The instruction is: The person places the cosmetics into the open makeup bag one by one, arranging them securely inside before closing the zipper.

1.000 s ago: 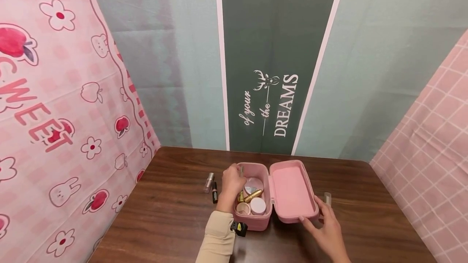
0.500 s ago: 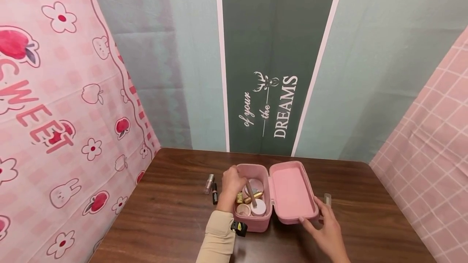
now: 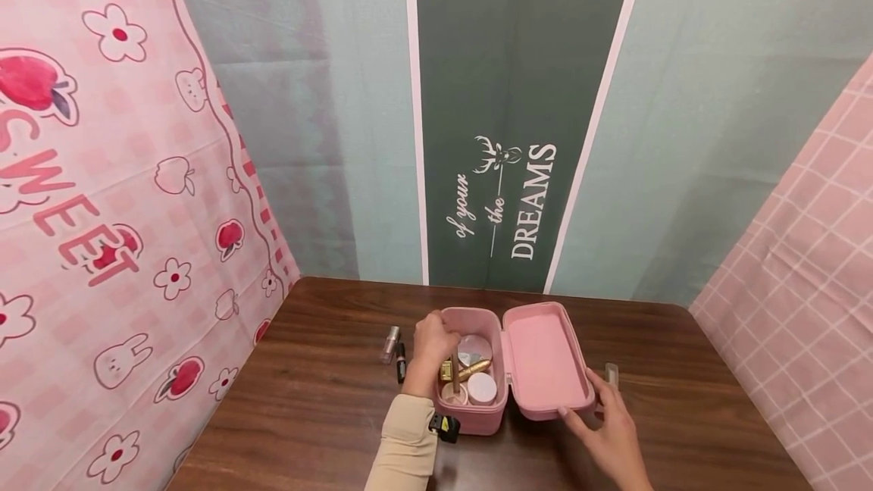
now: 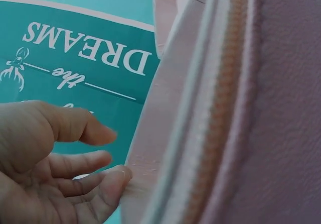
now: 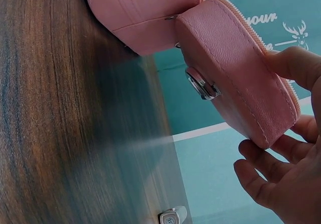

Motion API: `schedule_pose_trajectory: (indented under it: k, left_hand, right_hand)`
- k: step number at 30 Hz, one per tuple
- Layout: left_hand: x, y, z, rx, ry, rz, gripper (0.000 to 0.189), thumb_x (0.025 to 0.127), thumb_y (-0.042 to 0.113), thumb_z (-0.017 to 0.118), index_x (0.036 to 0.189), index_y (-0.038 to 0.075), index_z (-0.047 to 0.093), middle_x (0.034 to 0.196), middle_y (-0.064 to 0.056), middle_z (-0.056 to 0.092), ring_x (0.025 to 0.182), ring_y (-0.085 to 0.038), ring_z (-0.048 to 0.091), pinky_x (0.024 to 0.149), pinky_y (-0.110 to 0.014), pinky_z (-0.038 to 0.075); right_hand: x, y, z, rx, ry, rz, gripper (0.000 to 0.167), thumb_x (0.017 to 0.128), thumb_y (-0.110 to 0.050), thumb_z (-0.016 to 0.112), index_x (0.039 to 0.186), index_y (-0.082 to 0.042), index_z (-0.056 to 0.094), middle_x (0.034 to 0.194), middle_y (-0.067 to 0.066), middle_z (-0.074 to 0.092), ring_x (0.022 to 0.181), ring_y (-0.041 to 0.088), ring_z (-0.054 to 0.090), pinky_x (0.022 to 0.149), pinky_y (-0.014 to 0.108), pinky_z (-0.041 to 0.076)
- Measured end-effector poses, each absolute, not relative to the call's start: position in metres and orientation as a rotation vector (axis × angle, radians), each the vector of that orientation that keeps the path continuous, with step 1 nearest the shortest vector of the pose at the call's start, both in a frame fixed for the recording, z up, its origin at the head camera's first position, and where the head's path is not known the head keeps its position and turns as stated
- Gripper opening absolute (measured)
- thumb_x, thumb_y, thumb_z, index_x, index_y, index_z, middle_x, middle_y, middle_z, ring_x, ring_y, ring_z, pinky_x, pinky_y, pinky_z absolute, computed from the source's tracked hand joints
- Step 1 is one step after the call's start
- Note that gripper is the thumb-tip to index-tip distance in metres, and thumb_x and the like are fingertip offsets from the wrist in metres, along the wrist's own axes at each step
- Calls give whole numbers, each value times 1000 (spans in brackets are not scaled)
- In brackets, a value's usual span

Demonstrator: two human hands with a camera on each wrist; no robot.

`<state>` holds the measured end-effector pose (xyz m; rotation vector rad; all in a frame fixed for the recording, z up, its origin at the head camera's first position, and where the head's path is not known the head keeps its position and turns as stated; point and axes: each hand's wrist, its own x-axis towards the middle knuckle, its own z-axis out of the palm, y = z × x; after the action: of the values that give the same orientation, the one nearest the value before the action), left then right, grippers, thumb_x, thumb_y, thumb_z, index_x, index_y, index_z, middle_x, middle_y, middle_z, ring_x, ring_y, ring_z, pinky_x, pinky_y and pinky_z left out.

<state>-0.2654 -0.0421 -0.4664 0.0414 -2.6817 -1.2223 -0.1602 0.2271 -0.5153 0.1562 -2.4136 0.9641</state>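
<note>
A pink makeup case (image 3: 486, 421) stands unzipped on the table. My left hand (image 3: 431, 347) reaches over its left wall, holding a slim brown stick (image 3: 455, 371) that hangs down inside; its exact kind is unclear. The left wrist view shows the fingers by the case's inner wall, with the stick hidden. My right hand (image 3: 609, 426) grips the lid (image 3: 548, 361) at its near right corner, thumb on the rim (image 5: 296, 66), fingers behind. Inside the case lie a white-lidded jar (image 3: 482, 389), a golden tube (image 3: 475, 370), a round clear-topped container (image 3: 474, 347) and a smaller open-looking jar (image 3: 453, 395).
Two lipstick-like tubes, one clear and pinkish (image 3: 390, 345) and one black (image 3: 401, 364), lie left of the case. A clear-capped item (image 3: 611, 374) is right of the lid. The wooden table (image 3: 293, 400) meets hanging cloths at the back and sides.
The brown stick came into view below my left fingers, first slanting toward the white-lidded jar, now hanging nearly straight down over the smaller jar. My right hand and the lid stay put.
</note>
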Motion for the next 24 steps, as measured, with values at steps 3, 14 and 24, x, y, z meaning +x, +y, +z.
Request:
schedule_pose_trajectory:
  k: [3, 14, 24]
  left_hand:
    - [-260, -43, -461, -82, -2801, -1239, 29, 74, 9, 73, 99, -1, 63, 82, -11, 61, 68, -21, 55, 57, -35, 47]
    - [-241, -42, -429, -409, -3065, -960, 27, 73, 22, 75, 93, 7, 67, 80, -1, 61, 66, -16, 51, 59, -33, 45]
    - [-227, -58, -433, -438, -3021, -884, 21, 74, 22, 76, 86, 11, 63, 71, 0, 56, 66, -16, 50, 57, -33, 42]
  right_hand:
    - [-160, 228, -516, 159, -2416, 961, 75, 64, -11, 85, 128, 3, 48, 105, 16, 55, 82, 16, 54, 65, 37, 50]
    - [-160, 228, -516, 164, -2417, 955, 75, 64, -10, 85, 128, 2, 48, 104, 15, 55, 82, 15, 53, 65, 38, 50]
    - [-163, 229, -515, 169, -2413, 953, 75, 65, -11, 85, 129, 3, 48, 104, 16, 55, 81, 15, 53, 65, 33, 49]
